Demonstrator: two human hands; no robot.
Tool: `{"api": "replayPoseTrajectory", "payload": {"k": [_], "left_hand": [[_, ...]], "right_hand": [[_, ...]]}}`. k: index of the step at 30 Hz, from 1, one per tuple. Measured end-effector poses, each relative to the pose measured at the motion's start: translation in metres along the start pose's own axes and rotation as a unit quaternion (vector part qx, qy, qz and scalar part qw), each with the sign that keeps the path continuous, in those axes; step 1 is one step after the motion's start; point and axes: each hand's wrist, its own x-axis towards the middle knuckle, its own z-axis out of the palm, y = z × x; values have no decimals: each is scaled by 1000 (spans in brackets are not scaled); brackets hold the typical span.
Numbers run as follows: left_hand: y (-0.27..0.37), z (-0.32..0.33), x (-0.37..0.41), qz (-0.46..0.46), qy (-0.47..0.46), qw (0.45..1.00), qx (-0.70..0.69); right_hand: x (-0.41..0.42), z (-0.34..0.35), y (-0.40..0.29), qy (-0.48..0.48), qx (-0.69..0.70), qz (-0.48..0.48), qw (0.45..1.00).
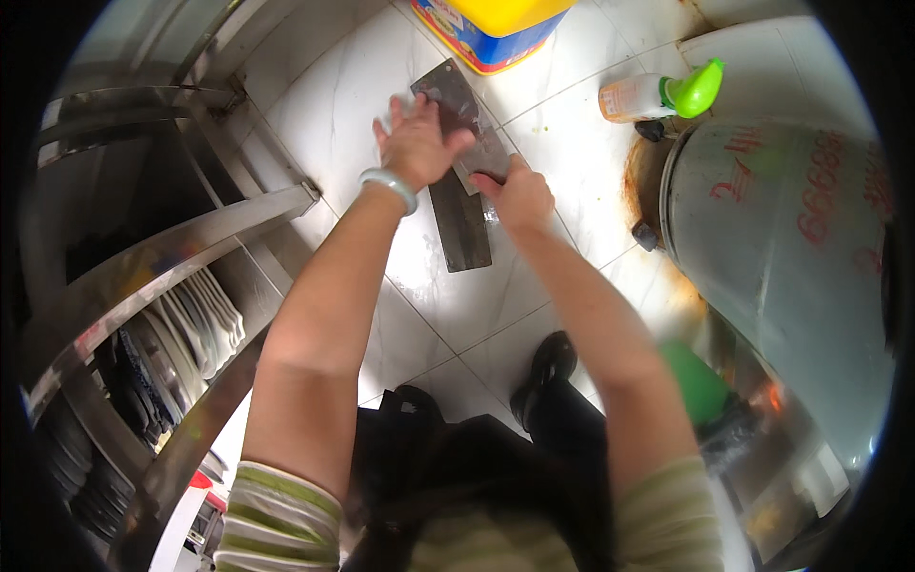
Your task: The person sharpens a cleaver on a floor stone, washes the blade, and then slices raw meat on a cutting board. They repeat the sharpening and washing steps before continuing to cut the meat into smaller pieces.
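A wide, dark steel cleaver (472, 121) with a small hole in its far corner lies slantwise over a long dark grey whetstone (463, 232). The stone rests on the white tiled floor, its near half uncovered. My right hand (525, 196) grips the cleaver's near end; the handle is hidden from view. At the blade's left side is my left hand (422, 143), slightly blurred, with its fingers spread and its thumb over the steel. Whether its fingertips touch the blade I cannot tell. A pale bangle (389, 187) circles my left wrist.
Beyond the blade stands a yellow and blue container (493, 36). A spray bottle (643, 96) with a green trigger head is at the far right. A large metal drum (772, 214) with red writing fills the right side. Leftward, a steel rack (236, 222) holds stacked plates (193, 322).
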Motion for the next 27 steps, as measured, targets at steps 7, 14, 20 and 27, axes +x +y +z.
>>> {"api": "replayPoseTrajectory", "payload": {"k": [7, 14, 20, 27], "left_hand": [[13, 41, -93, -208, 15, 969, -132], [43, 83, -118, -273, -2, 959, -71], [24, 85, -165, -192, 3, 975, -112], [-25, 41, -228, -411, 23, 549, -728]], "right_hand": [[-69, -65, 65, 54, 48, -116, 991], [-96, -36, 128, 226, 56, -224, 946], [-86, -34, 132, 261, -58, -327, 906], [-46, -30, 105, 224, -139, -512, 818]]}}
